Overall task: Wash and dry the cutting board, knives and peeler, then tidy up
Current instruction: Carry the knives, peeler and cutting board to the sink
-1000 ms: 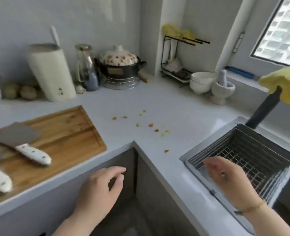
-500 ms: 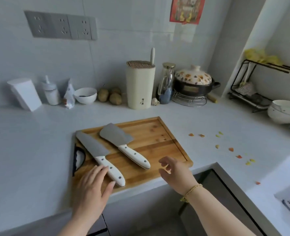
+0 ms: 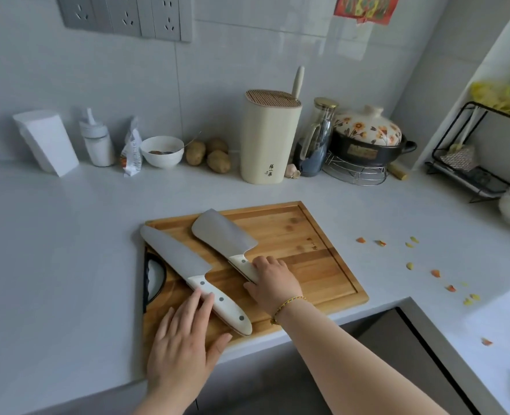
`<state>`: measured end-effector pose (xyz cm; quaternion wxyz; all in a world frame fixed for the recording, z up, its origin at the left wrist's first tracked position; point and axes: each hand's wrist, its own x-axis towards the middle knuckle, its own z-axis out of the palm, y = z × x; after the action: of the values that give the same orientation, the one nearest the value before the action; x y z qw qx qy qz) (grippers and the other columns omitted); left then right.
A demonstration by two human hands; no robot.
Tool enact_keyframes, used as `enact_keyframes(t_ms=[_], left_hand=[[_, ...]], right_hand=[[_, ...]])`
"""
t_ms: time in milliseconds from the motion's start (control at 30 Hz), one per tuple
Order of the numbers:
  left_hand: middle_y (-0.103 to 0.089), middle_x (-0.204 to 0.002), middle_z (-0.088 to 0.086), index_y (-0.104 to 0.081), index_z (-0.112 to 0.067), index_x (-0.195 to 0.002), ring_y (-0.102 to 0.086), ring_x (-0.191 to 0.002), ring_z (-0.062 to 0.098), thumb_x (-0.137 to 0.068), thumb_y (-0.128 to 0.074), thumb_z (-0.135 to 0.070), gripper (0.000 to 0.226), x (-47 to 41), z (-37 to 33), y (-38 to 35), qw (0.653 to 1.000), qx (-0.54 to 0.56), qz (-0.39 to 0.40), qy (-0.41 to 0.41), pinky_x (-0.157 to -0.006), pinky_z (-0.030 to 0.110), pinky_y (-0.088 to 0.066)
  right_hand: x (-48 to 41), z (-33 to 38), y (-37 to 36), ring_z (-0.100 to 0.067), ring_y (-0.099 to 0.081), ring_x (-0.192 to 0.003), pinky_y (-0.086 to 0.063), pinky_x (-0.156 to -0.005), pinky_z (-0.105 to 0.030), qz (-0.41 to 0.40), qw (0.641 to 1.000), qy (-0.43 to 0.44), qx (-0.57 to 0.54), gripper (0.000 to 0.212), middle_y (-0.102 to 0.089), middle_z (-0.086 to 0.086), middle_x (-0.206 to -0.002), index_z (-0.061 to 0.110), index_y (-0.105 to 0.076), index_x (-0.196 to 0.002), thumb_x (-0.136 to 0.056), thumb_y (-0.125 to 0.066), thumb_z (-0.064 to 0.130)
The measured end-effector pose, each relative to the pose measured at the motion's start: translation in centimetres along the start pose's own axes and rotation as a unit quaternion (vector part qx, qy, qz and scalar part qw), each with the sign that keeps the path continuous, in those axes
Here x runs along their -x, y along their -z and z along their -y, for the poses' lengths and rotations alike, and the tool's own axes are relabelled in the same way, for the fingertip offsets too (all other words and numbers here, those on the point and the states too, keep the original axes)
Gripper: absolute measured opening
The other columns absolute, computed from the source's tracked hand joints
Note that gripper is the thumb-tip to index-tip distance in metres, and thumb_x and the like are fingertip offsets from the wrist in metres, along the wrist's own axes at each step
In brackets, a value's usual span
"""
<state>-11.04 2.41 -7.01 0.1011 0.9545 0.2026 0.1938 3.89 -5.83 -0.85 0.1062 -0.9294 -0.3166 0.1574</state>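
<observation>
You are collecting for washing: right hand (image 3: 273,278) gripping cleaver (image 3: 224,235) handle, left hand (image 3: 185,339) flat, touching chef's knife (image 3: 176,256); next, closing it.

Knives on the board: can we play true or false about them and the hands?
1. The long knife and the cleaver both lie on the wooden cutting board. True.
2. The right hand grips the cleaver's handle. True.
3. The left hand lifts the long knife into the air. False: the knife lies flat on the board, and the hand's straight fingers only touch its handle.
4. The knife block lies on its side. False: it stands upright by the wall.
5. Small food scraps lie on the counter, right of the board. True.
</observation>
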Motion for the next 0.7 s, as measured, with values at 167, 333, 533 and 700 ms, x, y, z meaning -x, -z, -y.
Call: enact_keyframes(t_ms=[167, 333, 533, 700], left_hand=[[-0.065, -0.117, 0.012, -0.043, -0.014, -0.122, -0.07, -0.088, 0.024, -0.094, -0.005, -0.057, 0.064, -0.1, 0.1, -0.1, 1.0, -0.004, 0.023, 0.008, -0.09, 0.035, -0.03], [-0.064, -0.119, 0.011, -0.043, -0.014, -0.123, -0.07, -0.09, 0.023, -0.094, -0.006, -0.057, 0.063, 0.0, 0.2, 0.2, 0.999, 0.012, 0.043, 0.004, -0.09, 0.032, -0.031], [-0.065, -0.115, 0.01, -0.05, -0.015, -0.115, -0.044, -0.1, 0.016, -0.094, -0.009, -0.058, 0.062, -0.2, 0.5, -0.1, 0.999, 0.047, 0.005, 0.003, -0.084, 0.04, -0.05], [-0.062, -0.113, 0.011, -0.066, -0.01, -0.101, -0.045, -0.1, 0.019, -0.093, -0.021, -0.057, 0.066, -1.1, -1.6, -0.3, 0.992, 0.111, -0.052, -0.015, -0.076, 0.04, -0.052]], right_hand=[[-1.0, 0.3, 0.1, -0.026, -0.036, -0.125, -0.037, -0.099, -0.035, 0.031, 0.999, -0.003, 0.03, 0.04, -0.04, -0.011, -0.133, 0.007, -0.039, -0.13, -0.095, -0.044, 0.026], [-0.9, -0.1, -0.1, -0.027, -0.039, -0.123, -0.035, -0.1, -0.034, 0.013, 0.999, 0.001, 0.043, 0.04, -0.042, -0.009, -0.132, 0.008, -0.039, -0.13, -0.096, -0.041, 0.028], [0.3, -1.8, 0.6, -0.026, -0.051, -0.112, -0.041, -0.083, -0.032, -0.023, 0.999, 0.002, 0.044, 0.039, -0.04, -0.005, -0.13, 0.011, -0.037, -0.131, -0.096, -0.04, 0.03], [3.2, -5.4, 1.9, -0.024, -0.057, -0.1, -0.038, -0.065, -0.025, -0.092, 0.995, -0.024, 0.002, 0.038, -0.042, 0.0, -0.126, 0.017, -0.038, -0.132, -0.095, -0.039, 0.029]])
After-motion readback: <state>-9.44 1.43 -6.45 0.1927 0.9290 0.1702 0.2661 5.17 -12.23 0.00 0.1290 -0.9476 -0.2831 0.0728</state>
